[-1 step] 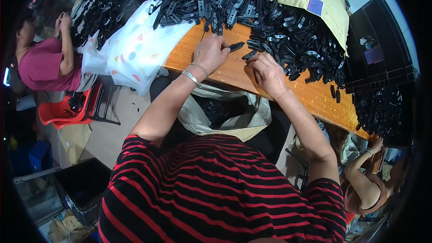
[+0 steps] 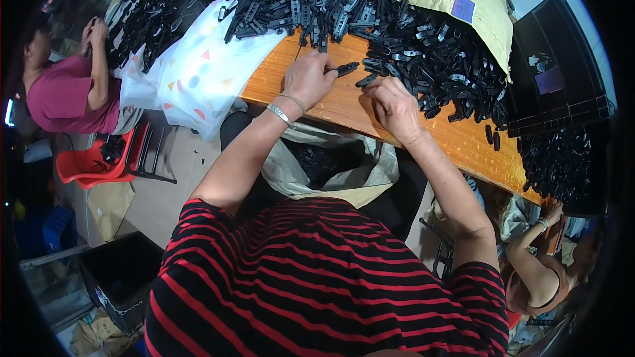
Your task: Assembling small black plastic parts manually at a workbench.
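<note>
- Broadly, a wooden table [image 2: 344,102] spans the view, its far side buried under a heap of black plastic parts [image 2: 370,6].
- White patterned bag [image 2: 198,69]: draped over the table's left edge, touching the heap.
- Open cloth sack [image 2: 331,165]: hangs below the near edge, between the forearms.
- Left hand [image 2: 307,79]: fingers pinched closed on one black clip [image 2: 346,67], held just above the bare wood at the heap's rim.
- Right hand [image 2: 393,106]: curled, fingertips at a second loose piece [image 2: 366,80]; whether it grips cannot be told.
</note>
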The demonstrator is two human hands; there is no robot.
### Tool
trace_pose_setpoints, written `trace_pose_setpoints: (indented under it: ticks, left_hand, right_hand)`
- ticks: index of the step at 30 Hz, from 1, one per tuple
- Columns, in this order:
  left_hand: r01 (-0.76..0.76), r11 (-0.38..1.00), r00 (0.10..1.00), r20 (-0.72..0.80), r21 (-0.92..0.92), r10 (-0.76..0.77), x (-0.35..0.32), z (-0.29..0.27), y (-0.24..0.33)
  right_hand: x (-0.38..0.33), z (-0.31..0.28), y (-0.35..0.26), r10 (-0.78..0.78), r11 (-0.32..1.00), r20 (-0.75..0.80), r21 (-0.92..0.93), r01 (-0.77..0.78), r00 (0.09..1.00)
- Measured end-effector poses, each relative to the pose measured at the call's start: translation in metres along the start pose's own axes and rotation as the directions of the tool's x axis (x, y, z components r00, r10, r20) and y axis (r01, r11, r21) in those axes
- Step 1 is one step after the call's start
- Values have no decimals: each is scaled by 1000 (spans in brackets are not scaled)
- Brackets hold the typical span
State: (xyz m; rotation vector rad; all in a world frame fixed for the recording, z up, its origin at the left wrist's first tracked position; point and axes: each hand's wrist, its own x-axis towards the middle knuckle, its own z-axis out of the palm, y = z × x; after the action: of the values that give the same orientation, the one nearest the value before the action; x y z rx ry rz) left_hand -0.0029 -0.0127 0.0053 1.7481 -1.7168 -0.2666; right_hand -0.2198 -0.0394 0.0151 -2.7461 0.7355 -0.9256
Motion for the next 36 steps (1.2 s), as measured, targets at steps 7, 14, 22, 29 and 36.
trace_pose_setpoints:
  ticks: [7, 14, 22, 29, 36]
  left_hand:
    - [39, 996, 999, -8, -79, -39, -10, -7, -1]
    - [127, 985, 991, -17, -120, -130, -19, -16, -7]
    - [299, 874, 947, 230, -383, -224, -22, -27, -21]
    - [210, 908, 931, 359, -362, -72, -6, -32, -6]
    - [134, 922, 956, 292, -363, -24, -3, -20, -4]
  right_hand:
    - [27, 19, -10, 562, 827, -11, 16, -562, 827]
    - [39, 38, -11, 420, 907, 27, -6, -420, 907]
    - [33, 30, -29, -50, 997, 73, -63, 54, 996]
    - [39, 14, -17, 465, 833, 59, 310, -459, 883]
    - [28, 19, -14, 613, 387, 402, 598, -702, 680]
